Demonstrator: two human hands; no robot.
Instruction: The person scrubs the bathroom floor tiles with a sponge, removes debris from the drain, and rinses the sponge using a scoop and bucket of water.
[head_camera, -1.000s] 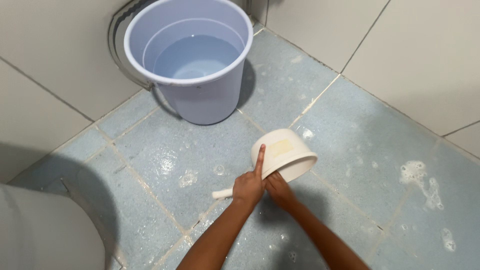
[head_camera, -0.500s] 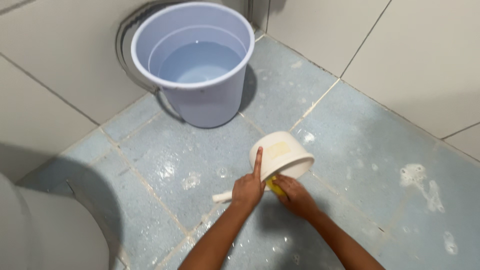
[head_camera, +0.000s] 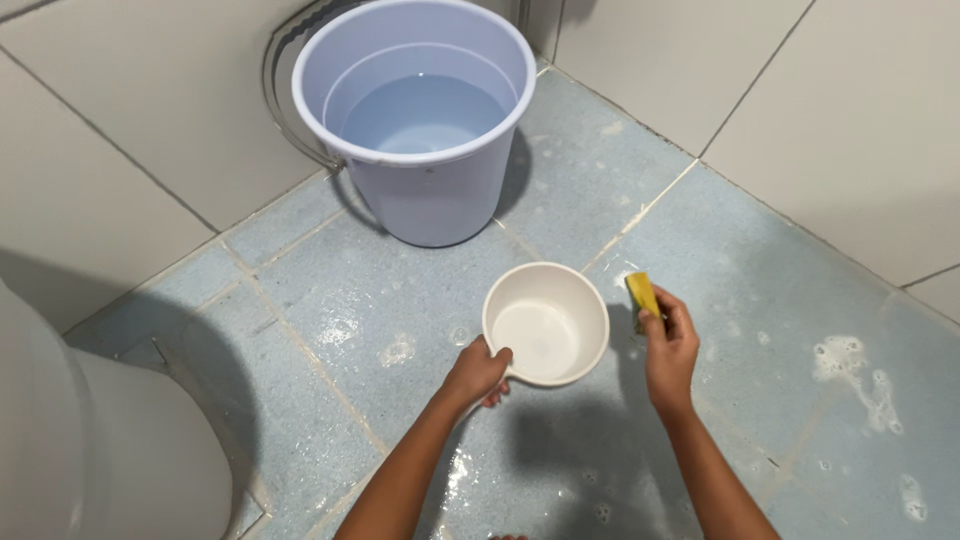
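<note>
Left hand (head_camera: 478, 372) clenched on cream water dipper (head_camera: 546, 322); right hand (head_camera: 668, 345) pinching yellow sponge (head_camera: 641, 293). Beyond: lavender bucket (head_camera: 420, 190) part-filled with water, foam patches (head_camera: 850, 370) on wet tiles, nothing between.

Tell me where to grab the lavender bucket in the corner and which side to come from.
Judging by its pose, take the bucket by the thin wire handle, which hangs folded down on its left, wall-facing side. Come from above on the left and swing it up. The bucket stands upright, about half full of water, so a centred lift should spill less than pinching the rim.
</note>
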